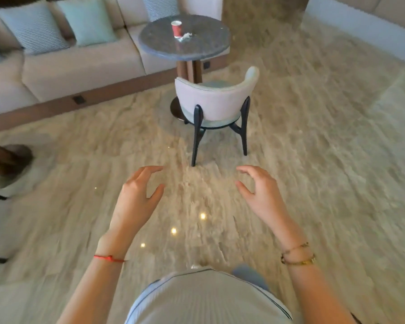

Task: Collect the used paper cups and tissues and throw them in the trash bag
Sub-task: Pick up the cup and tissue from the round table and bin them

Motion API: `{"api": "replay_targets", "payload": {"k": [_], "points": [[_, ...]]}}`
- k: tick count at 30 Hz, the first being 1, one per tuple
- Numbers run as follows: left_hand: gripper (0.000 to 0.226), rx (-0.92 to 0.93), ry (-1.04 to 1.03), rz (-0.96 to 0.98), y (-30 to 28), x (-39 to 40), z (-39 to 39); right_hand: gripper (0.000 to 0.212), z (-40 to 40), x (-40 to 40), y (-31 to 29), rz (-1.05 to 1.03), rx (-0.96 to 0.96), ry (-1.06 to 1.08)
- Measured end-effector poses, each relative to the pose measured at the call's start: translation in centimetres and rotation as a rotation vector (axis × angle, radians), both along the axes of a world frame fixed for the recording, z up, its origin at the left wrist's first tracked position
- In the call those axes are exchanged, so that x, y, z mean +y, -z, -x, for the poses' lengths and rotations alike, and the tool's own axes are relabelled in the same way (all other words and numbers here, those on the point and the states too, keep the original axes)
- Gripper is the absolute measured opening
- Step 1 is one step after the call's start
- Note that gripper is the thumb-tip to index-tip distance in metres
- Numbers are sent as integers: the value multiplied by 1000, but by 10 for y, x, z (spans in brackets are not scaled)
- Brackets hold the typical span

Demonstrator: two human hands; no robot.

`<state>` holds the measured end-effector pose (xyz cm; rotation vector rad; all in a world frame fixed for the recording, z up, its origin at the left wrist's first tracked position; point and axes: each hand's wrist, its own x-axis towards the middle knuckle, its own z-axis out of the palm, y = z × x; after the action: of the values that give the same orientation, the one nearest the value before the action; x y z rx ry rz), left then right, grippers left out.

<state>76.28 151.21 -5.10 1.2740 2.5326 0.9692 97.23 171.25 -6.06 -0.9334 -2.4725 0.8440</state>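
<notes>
Left hand and right hand reach forward, empty, fingers curled and spread, above polished marble floor. Beyond a curved-back chair, a red cup stands touching a crumpled tissue on the round stone surface.

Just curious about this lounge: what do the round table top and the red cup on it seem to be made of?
The table top looks like polished speckled grey stone, perhaps granite: it mirrors the cup faintly. The red cup looks like matte paper, thin-walled with a pale rim, though blur leaves that uncertain.
</notes>
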Motion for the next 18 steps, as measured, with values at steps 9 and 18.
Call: {"api": "replay_targets", "payload": {"k": [9, 18], "points": [[37, -13, -236, 13, 7, -17, 116, 33, 166, 24, 7, 25, -5, -220], [36, -26, -345, 3, 8, 60, 293, 33, 364, 111, 7, 34, -3, -338]]}}
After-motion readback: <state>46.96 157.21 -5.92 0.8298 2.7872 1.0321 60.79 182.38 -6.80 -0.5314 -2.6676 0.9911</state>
